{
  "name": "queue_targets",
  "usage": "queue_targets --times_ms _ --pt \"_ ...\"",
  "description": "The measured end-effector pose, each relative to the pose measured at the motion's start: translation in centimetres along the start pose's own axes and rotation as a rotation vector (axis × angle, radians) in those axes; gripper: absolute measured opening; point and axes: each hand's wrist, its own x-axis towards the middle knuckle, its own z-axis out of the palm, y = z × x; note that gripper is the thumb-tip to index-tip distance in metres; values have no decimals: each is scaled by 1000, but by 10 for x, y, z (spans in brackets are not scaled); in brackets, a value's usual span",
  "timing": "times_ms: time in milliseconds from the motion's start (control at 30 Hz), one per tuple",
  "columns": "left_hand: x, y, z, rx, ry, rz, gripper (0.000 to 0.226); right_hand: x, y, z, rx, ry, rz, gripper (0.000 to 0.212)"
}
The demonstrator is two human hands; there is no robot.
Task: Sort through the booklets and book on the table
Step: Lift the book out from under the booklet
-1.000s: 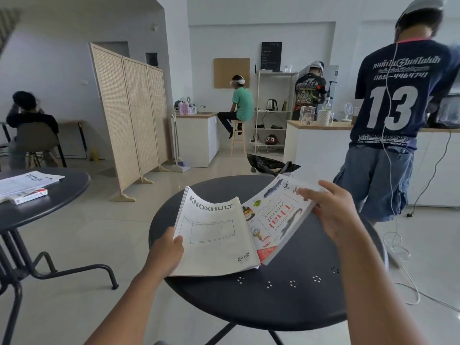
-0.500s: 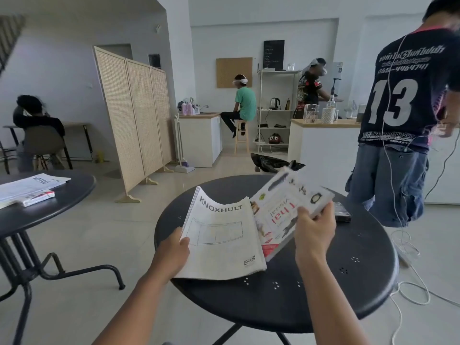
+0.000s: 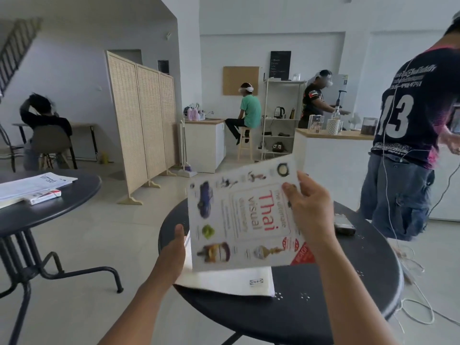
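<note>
My right hand (image 3: 311, 210) grips the right edge of a white Thai visual dictionary book (image 3: 239, 217), held up tilted above the round black table (image 3: 323, 307). Its cover faces me, turned sideways. Under it lies a white booklet (image 3: 229, 280) with a small logo, flat on the table's left part. My left hand (image 3: 174, 252) rests at that booklet's left edge, thumb up, fingers hidden behind the book.
A small dark object (image 3: 344, 225) lies on the table's far right. A second black table (image 3: 49, 207) to the left carries more booklets (image 3: 32, 188). A person in a numbered shirt (image 3: 408, 145) stands close on the right, with white cables (image 3: 413, 295) trailing over the floor.
My right hand has lifted the Thai book off the table and swung it up over the white booklet, covering most of it. My left hand stays at the booklet's left edge.
</note>
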Motion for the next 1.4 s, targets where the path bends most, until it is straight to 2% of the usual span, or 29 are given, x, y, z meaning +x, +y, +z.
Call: queue_targets --times_ms 100,233,300,400,467,533,567,600,667,767,833,900,1000,1067,1133,1200,1300,1400 --pt "-5 6 0 -104 -5 -18 82 -2 18 10 -47 -8 123 21" --pt "-2 3 -5 17 -75 46 75 3 44 8 -117 -83 393 20" --pt "3 -5 -7 86 -54 89 57 8 58 5 -110 -169 521 20" --pt "10 -16 -5 138 -47 104 38 5 71 -4 -8 -430 706 18" --pt "14 -19 -5 158 -47 102 37 3 80 -11 52 -519 758 45" --pt "17 -19 -4 164 -39 108 38 0 86 -18 202 -473 802 83" --pt "17 -19 -4 175 -26 114 38 -1 90 -21 308 -423 821 94" --pt "16 -19 -4 196 -7 120 39 -3 93 -23 420 -385 822 91" --pt "16 -20 -2 224 38 130 42 -9 97 -21 645 -238 825 69" --pt "17 -20 -1 255 51 146 44 -20 102 -4 939 -22 701 72" --pt "19 -21 -1 274 31 159 42 -29 104 12 1043 75 675 62" --pt "19 -20 -1 273 17 163 41 -34 107 27 960 94 688 46" --pt "16 -17 -3 265 34 166 45 -35 112 46 751 55 669 48" --pt "11 -16 -3 265 39 150 45 -35 117 49 660 162 704 53" --pt "8 -14 -2 258 48 140 47 -32 121 42 676 302 762 55" --pt "10 -14 -3 255 49 146 53 -26 118 29 721 365 757 46" --pt "13 -14 -6 223 35 135 67 -20 115 6 721 314 778 29" --pt "10 -12 -8 204 -10 143 70 -21 117 -8 585 139 804 23"
